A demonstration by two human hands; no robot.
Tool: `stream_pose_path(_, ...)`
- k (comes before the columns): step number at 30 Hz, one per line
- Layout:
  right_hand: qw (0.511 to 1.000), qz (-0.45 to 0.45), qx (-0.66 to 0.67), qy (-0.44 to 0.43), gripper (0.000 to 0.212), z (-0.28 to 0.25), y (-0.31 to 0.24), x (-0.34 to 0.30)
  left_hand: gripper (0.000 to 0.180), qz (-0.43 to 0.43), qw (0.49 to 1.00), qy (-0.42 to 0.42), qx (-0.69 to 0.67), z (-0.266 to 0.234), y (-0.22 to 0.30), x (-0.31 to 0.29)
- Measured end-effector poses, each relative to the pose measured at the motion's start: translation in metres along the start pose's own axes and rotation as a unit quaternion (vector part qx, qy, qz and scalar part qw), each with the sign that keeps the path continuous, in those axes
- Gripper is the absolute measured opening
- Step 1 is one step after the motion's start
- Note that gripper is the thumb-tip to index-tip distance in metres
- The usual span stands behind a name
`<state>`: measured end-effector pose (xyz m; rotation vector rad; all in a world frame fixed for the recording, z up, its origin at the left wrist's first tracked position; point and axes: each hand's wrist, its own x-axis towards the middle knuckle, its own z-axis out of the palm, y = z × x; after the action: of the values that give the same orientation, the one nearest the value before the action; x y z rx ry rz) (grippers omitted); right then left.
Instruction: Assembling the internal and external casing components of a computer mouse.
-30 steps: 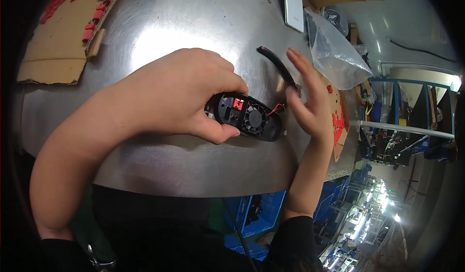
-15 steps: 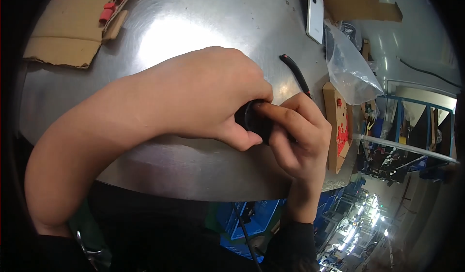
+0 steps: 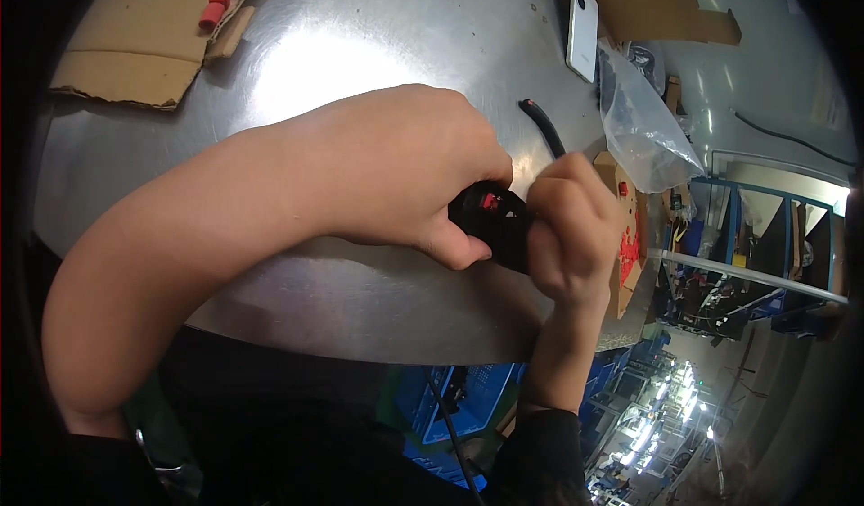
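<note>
My left hand (image 3: 441, 173) is closed around a black, roughly cylindrical part (image 3: 481, 227), with the thumb along its near side. A small red piece shows in the part's opening. Close against its right side, my right hand (image 3: 573, 227) is curled into a fist. Whatever lies inside those fingers is hidden. Just beyond the right hand a black curved tool handle (image 3: 542, 128) lies on the metal table (image 3: 360, 317); its lower end is covered by the hand.
Cardboard with red fittings (image 3: 214, 11) lies at the far left. On the right are a white phone (image 3: 583, 33), a clear plastic bag (image 3: 643, 128) and a cardboard tray (image 3: 641, 209) of small red pieces. A blue crate (image 3: 477, 402) stands below the table's near edge.
My right fingers, earlier stretched into the black part's opening, have drawn back and curled into a fist. The red piece inside has come into sight.
</note>
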<state>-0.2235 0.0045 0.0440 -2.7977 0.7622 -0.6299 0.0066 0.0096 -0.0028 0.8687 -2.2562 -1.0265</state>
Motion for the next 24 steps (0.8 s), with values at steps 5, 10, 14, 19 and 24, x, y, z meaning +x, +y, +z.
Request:
stream_pose_path(5, 0.986, 0.112, 0.05, 0.11, 0.026, -0.01, -0.004, -0.009, 0.045, 0.016, 1.0, 0.004, 0.014, 0.001, -0.002, 0.0)
stream_pose_path(10, 0.981, 0.137, 0.135, -0.039, 0.073, -0.023, 0.006, -0.023, 0.052, 0.067, 0.996, 0.059, 0.021, 0.005, -0.008, -0.004)
stream_pose_path(14, 0.979, 0.175, 0.086, -0.065, 0.068, -0.015, -0.005, -0.026, 0.052, 0.078, 0.995, 0.048, 0.04, 0.003, -0.005, -0.001)
stream_pose_path(19, 0.98, 0.16, 0.102, -0.064, 0.058, -0.015, -0.004, -0.029, 0.049, 0.09, 0.991, 0.07, 0.074, -0.001, -0.001, 0.003)
stream_pose_path(24, 0.978, 0.159, 0.132, -0.038, 0.055, -0.011, -0.001, -0.033, 0.04, 0.089, 0.987, 0.061, 0.122, -0.001, -0.002, 0.004)
